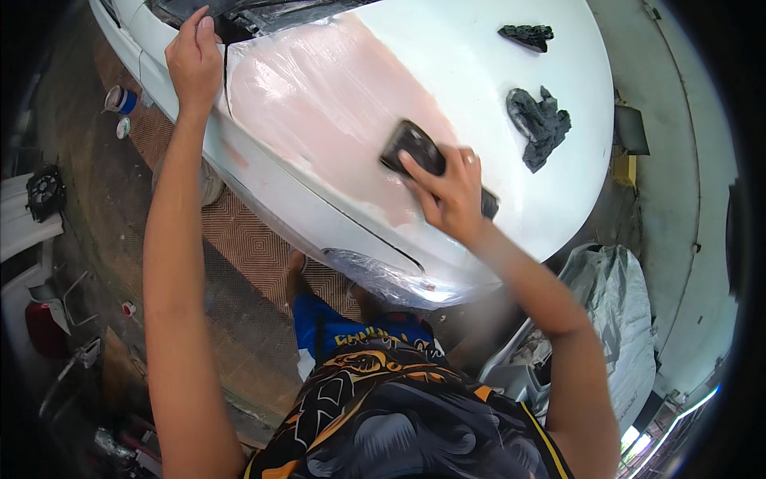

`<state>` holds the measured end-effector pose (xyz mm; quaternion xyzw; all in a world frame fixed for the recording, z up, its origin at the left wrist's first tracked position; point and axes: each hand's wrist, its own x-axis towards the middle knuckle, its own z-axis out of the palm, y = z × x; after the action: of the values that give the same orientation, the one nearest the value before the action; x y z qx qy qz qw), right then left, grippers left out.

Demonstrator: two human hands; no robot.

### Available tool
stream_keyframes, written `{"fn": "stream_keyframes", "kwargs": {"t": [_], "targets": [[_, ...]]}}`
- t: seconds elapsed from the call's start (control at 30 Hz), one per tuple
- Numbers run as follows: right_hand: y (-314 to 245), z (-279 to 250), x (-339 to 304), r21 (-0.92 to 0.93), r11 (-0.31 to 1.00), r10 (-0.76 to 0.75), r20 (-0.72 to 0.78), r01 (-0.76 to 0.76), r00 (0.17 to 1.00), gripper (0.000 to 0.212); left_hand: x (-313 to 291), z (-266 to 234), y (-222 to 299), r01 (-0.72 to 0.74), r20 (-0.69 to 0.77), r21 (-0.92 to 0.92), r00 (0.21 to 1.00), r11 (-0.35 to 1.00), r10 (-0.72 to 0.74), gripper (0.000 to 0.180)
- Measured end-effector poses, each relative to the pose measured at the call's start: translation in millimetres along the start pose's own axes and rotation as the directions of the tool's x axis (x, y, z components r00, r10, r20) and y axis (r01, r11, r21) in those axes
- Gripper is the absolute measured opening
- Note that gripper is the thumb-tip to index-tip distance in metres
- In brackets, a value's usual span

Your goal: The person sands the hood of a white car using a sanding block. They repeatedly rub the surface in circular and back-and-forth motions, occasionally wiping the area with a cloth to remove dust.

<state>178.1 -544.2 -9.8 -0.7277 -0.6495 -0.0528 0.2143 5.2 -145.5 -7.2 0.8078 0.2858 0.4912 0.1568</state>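
A white car hood (479,104) spreads before me, with a large pinkish, wet-looking patch (319,104) on its left part. My right hand (455,188) grips a long black sanding block (420,149), which lies against the hood at the patch's right edge. The block's other end shows past my wrist side, and the hand is slightly blurred. Up at the left, my left hand (195,68) rests on the car body by the hood's rear corner. Its fingers point away from me and hold nothing that I can see.
A crumpled dark grey cloth (540,126) and a smaller black wad (527,37) lie on the hood. Clear plastic film (407,279) covers the headlight. Below left, a blue-banded can (121,100) stands on the floor. A silver cover (614,319) drapes something at right.
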Motion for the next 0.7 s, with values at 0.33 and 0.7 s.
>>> {"fn": "stream_keyframes", "kwargs": {"t": [0.33,0.7], "targets": [[2,44,96,0.022,0.991,-0.125,-0.170,0.130,0.977,0.045,-5,0,-17,-0.023,0.045,0.004,0.999,1.000,0.023,0.031],[-9,47,173,-0.121,0.989,-0.108,-0.249,0.079,0.962,0.037,-2,7,-12,-0.045,0.026,0.048,0.999,0.998,0.044,0.033]]}}
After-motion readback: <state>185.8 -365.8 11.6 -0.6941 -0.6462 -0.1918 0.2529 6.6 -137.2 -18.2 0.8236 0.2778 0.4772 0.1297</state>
